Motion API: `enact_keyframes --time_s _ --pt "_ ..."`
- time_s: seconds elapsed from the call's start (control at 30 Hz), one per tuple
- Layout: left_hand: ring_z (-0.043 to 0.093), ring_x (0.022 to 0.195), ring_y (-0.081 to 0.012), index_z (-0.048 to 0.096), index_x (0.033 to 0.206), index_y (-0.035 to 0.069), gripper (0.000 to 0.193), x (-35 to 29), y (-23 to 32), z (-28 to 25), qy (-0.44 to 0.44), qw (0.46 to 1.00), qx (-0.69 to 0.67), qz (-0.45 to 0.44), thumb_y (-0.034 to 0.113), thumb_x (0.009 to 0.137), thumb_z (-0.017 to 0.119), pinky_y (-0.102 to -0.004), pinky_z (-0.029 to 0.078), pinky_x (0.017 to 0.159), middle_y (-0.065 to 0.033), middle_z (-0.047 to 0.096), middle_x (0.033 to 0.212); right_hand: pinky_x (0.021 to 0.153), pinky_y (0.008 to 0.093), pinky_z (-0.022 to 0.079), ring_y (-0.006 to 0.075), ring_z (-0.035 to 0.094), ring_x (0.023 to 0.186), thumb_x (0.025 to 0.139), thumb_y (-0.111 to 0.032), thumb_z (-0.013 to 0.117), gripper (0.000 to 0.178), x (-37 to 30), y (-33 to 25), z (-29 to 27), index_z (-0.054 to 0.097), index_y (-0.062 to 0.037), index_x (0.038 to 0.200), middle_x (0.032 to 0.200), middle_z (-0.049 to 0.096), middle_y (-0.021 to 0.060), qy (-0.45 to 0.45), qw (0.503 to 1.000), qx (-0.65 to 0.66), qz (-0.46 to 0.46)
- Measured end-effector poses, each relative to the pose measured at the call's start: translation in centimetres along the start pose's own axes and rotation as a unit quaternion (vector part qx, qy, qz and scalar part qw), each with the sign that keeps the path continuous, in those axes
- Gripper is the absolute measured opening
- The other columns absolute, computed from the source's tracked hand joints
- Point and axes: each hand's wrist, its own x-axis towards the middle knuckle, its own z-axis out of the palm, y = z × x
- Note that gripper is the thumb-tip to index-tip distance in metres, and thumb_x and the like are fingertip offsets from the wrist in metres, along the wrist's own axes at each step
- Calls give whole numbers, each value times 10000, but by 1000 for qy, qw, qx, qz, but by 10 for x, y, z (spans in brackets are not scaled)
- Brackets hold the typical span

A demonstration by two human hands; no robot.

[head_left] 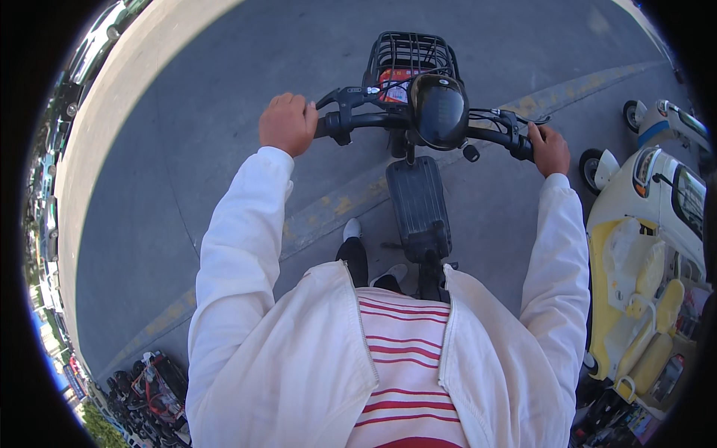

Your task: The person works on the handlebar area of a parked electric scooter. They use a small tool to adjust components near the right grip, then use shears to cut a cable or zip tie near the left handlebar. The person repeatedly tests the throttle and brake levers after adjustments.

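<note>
An electric scooter with a black round display housing (439, 112) stands in front of me, and both my arms reach out to its handlebar (378, 119). My left hand (288, 124) is wrapped round the left handlebar grip, below the brake lever (326, 99). My right hand (550, 149) closes round the right handlebar grip (523, 146). A small dark key fob (470, 153) hangs by the display. The black wire basket (412, 56) at the front holds a red and white item (395, 85). Below the bar lies the ribbed black footboard (418, 198). Both my feet are on the ground, left of it.
At the right stand a cream and yellow three-wheeler (624, 246) and a white and blue vehicle (667, 123). Several dark scooters (153, 392) are parked at the lower left. A worn yellow line (340, 201) crosses the grey pavement. Parked cars (51, 224) line the far left.
</note>
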Motion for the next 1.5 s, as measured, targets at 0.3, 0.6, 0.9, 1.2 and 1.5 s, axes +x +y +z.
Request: enact_keyframes --time_s 0.3,0.6,0.9,1.2,1.5 --pt "593 757 -320 616 759 59 259 -3 6 -4 -13 1000 3 -22 243 931 554 -459 476 652 -124 587 759 799 473 518 390 680 896 939 -551 500 505 0 -1 -1 762 -126 1016 920 730 157 0 1000 -23 -8" --pt "606 985 -324 664 951 41 201 -8 1 6 -55 997 -29 -34 219 893 590 -430 507 832 -127 632 1005 824 451 512 333 685 910 953 -614 422 585 3 -10 -13 761 -139 983 902 721 123 -85 994 -63 19" --pt "315 1455 -320 394 1499 119 602 -31 -10 30 -51 999 3 -5 214 917 515 -477 237 1201 -141 375 1545 826 442 513 333 685 872 973 -656 354 670 11 -8 -21 748 -120 893 894 721 130 -141 985 -88 -55" --pt "289 1471 -357 365 1509 82 647 -14 -7 34 -131 991 1 18 154 874 458 -455 204 1224 -168 380 1546 717 334 495 177 620 604 996 -529 307 663 33 4 -34 678 -70 693 593 623 54 -373 927 -8 41" --pt "291 1462 -383 379 1492 76 654 -50 -6 62 -94 989 -113 -31 111 850 498 -466 219 1215 -196 391 1526 699 410 527 289 641 673 1036 -375 302 541 33 15 -26 678 -58 810 813 693 105 -258 936 -153 -183"
